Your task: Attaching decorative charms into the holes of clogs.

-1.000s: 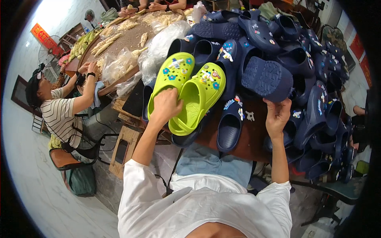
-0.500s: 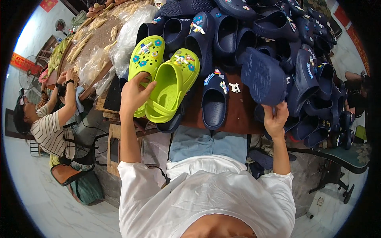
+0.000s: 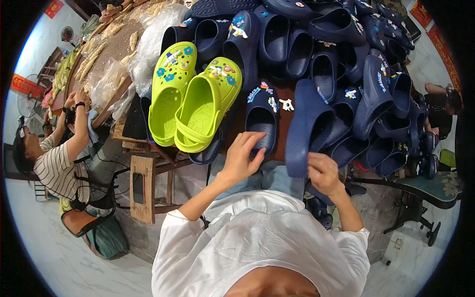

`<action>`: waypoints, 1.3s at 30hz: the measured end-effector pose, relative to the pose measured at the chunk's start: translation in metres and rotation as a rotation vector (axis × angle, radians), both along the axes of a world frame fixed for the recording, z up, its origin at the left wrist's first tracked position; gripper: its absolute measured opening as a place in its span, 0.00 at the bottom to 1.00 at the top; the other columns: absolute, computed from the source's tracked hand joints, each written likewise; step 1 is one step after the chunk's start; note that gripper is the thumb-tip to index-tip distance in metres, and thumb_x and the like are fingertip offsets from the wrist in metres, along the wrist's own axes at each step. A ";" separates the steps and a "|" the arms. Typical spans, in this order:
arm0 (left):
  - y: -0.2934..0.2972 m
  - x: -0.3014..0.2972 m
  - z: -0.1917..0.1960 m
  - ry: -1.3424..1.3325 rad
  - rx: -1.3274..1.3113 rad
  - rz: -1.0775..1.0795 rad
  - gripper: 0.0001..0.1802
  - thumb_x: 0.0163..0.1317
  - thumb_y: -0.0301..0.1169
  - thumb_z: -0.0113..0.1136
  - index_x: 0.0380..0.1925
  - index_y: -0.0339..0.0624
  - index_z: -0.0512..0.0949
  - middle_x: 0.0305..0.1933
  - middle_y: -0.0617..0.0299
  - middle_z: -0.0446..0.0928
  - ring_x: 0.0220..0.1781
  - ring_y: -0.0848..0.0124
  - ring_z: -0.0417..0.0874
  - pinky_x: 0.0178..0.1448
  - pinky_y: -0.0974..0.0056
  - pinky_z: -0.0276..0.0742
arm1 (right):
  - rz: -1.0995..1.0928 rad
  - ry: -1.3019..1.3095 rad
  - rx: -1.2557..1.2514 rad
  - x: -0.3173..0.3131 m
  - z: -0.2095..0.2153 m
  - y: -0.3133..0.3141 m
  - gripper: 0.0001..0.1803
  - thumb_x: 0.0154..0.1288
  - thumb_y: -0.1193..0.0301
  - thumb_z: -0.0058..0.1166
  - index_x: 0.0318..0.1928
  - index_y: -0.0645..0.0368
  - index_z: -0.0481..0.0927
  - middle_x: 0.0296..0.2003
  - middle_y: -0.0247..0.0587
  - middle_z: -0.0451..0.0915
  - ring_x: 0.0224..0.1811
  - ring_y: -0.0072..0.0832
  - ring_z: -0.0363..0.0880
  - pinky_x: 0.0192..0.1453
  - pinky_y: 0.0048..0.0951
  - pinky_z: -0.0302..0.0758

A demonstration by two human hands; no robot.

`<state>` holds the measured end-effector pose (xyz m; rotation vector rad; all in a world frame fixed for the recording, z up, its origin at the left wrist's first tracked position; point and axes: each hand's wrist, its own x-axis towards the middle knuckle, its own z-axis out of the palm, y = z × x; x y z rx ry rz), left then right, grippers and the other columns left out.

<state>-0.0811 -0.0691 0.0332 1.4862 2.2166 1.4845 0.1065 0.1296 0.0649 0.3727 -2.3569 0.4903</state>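
Note:
My right hand (image 3: 324, 174) pinches the heel end of a navy clog (image 3: 298, 131), which is tilted on its side with its toe pointing away. At the heel of another navy clog (image 3: 262, 121), lying flat with colourful charms on its toe, is my left hand (image 3: 242, 157). Its thumb and fingers are apart around that heel edge, and a firm grip does not show. To the left lie two lime-green clogs, one (image 3: 170, 94) beside the other (image 3: 208, 106), both decorated with charms. A small white charm (image 3: 286, 104) rests on the brown tabletop (image 3: 236, 141).
Many navy clogs (image 3: 336, 24) are piled across the back and right. Clear plastic bags (image 3: 156, 44) lie at the left, by a round tray (image 3: 111, 42) of corn. A person in a striped top (image 3: 62, 166) sits at the left. A wooden stool (image 3: 142, 189) stands below the table.
My left hand has left the lime-green clog and moved right to the flat navy clog. The navy clog in my right hand has come lower and turned from sole-up onto its side.

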 end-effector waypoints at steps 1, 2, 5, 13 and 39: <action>0.008 -0.001 -0.009 0.123 -0.018 0.012 0.28 0.52 0.26 0.68 0.56 0.36 0.75 0.49 0.50 0.76 0.46 0.58 0.78 0.46 0.60 0.76 | 0.019 -0.046 0.026 0.003 0.000 -0.004 0.11 0.51 0.77 0.61 0.36 0.60 0.78 0.40 0.44 0.81 0.43 0.42 0.84 0.39 0.35 0.81; 0.009 0.002 -0.017 0.132 -0.086 0.013 0.35 0.49 0.34 0.70 0.59 0.38 0.72 0.51 0.49 0.75 0.52 0.55 0.74 0.54 0.55 0.71 | 0.009 -0.074 0.042 0.006 -0.002 -0.006 0.09 0.51 0.74 0.61 0.35 0.58 0.79 0.40 0.41 0.81 0.46 0.39 0.84 0.41 0.33 0.81; 0.018 0.000 -0.029 0.305 -0.233 -0.005 0.35 0.52 0.41 0.71 0.58 0.37 0.73 0.51 0.50 0.75 0.50 0.54 0.73 0.54 0.56 0.66 | -0.021 -0.174 0.072 0.018 -0.011 -0.011 0.08 0.51 0.73 0.61 0.34 0.56 0.80 0.41 0.39 0.82 0.48 0.36 0.83 0.43 0.32 0.81; 0.006 -0.004 -0.041 0.306 -0.270 -0.034 0.14 0.51 0.38 0.70 0.34 0.42 0.84 0.28 0.59 0.79 0.34 0.60 0.75 0.45 0.57 0.64 | -0.001 -0.357 0.056 0.037 -0.069 -0.028 0.09 0.55 0.70 0.58 0.38 0.52 0.80 0.43 0.35 0.80 0.55 0.31 0.80 0.52 0.32 0.77; 0.026 0.039 -0.018 0.093 0.045 -0.053 0.25 0.53 0.22 0.65 0.55 0.37 0.77 0.49 0.51 0.76 0.43 0.58 0.78 0.48 0.58 0.75 | -1.096 0.101 -0.165 0.025 -0.041 0.083 0.37 0.61 0.64 0.63 0.65 0.67 0.63 0.61 0.58 0.65 0.63 0.52 0.64 0.69 0.49 0.56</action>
